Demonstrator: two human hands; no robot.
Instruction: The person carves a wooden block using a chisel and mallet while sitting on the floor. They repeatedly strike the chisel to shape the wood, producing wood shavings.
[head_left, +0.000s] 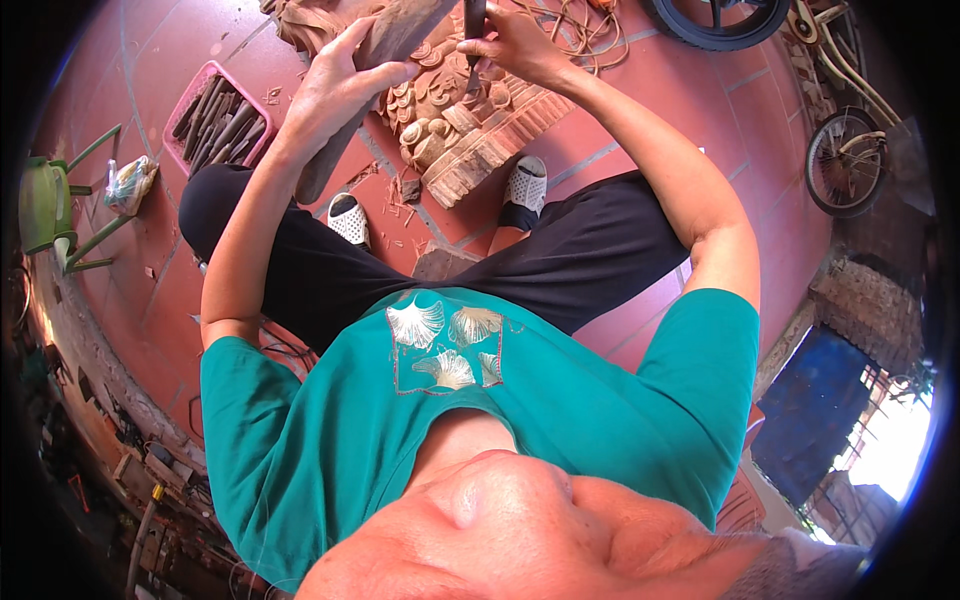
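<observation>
My left hand is closed around a long, club-like wooden mallet, its thumb lying across the wood. A chisel with a dark handle stands nearly upright in my right hand, its fingers wrapped round it. The chisel's tip points down at a carved wooden block covered in rounded, scroll-like relief; whether it touches the wood I cannot tell. This block lies on the floor just beyond my feet, below both hands.
Left of me, a pink basket holds several chisels. Past it are a plastic bag and a green stool. Wood chips litter the tiled floor. A cord and bicycle wheel are to the right.
</observation>
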